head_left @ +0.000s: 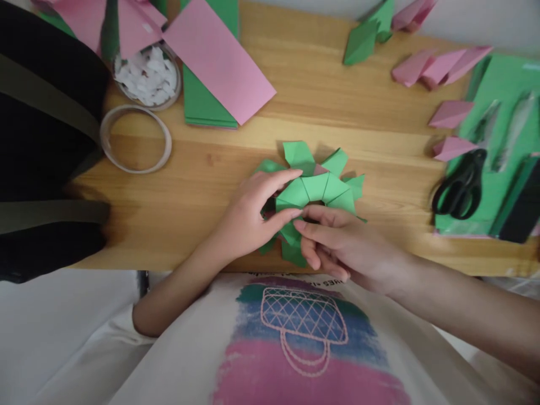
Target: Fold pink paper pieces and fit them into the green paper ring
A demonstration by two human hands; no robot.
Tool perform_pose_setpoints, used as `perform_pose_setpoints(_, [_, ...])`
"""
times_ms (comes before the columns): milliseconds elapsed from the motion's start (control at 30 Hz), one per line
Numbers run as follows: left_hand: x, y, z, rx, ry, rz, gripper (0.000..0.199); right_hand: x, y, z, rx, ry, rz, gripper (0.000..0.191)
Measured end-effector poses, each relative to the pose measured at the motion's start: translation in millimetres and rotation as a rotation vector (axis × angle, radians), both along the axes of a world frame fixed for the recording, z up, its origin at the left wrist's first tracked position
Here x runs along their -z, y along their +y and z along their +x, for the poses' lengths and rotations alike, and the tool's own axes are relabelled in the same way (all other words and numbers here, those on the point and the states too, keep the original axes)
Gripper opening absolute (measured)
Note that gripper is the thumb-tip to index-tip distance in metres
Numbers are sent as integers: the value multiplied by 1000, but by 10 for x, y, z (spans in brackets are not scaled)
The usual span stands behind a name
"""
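Observation:
A ring-shaped green paper piece (316,187) with folded flaps standing out around its edge lies near the front edge of the wooden table (202,197). Bits of pink paper show between some flaps. My left hand (264,211) grips the ring's left side, its thumb and fingers closed on the paper. From the right, my right hand (333,239) pinches the ring's lower inner edge with thumb and forefinger; its other fingers curl below. The two thumb tips are close together. Part of the ring is hidden under both hands.
Pink (219,59) and green sheets (206,104) lie at the back, beside a bowl of white scraps (147,76) and a tape roll (135,139). Folded pink pieces (451,114), a folded green piece (360,40) and black-handled scissors (459,183) are right. A black bag-like object (42,140) stands left.

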State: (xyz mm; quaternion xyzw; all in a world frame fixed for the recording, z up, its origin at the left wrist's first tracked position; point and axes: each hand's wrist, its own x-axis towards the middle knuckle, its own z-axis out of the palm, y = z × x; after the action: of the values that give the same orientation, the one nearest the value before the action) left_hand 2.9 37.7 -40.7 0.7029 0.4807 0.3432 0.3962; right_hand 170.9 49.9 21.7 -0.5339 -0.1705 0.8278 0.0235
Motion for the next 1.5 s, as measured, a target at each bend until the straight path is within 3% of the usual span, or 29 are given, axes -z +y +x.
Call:
perform_pose_setpoints(233, [-10, -65, 34, -91, 52, 98, 39, -23, -79, 58, 3, 64, 45, 6])
perform_pose_setpoints(500, [-121, -282, -62, -305, 146, 162, 8, -84, 1, 69, 47, -51, -18, 10])
perform_pose_setpoints(667, [-94, -381, -73, -206, 167, 82, 16, -47, 17, 1, -4, -68, 13, 23])
perform_pose_setpoints(900, [-110, -375, -46, -147, 65, 37, 17, -34, -36, -61, -62, -196, 117, 23])
perform_pose_setpoints(1100, [-162, -405, -62, -157, 39, -88, 15, 11, -121, -24, -5, -145, 184, 28])
perform_pose_setpoints(1333, [-137, -420, -56, -151, 97, -46, 14, -10, -125, -29, 6, -107, 117, 29])
perform_pose_setpoints(1500, [-87, -423, -12, -211, 41, -103, 12, -12, -163, -60, 47, -90, 105, 25])
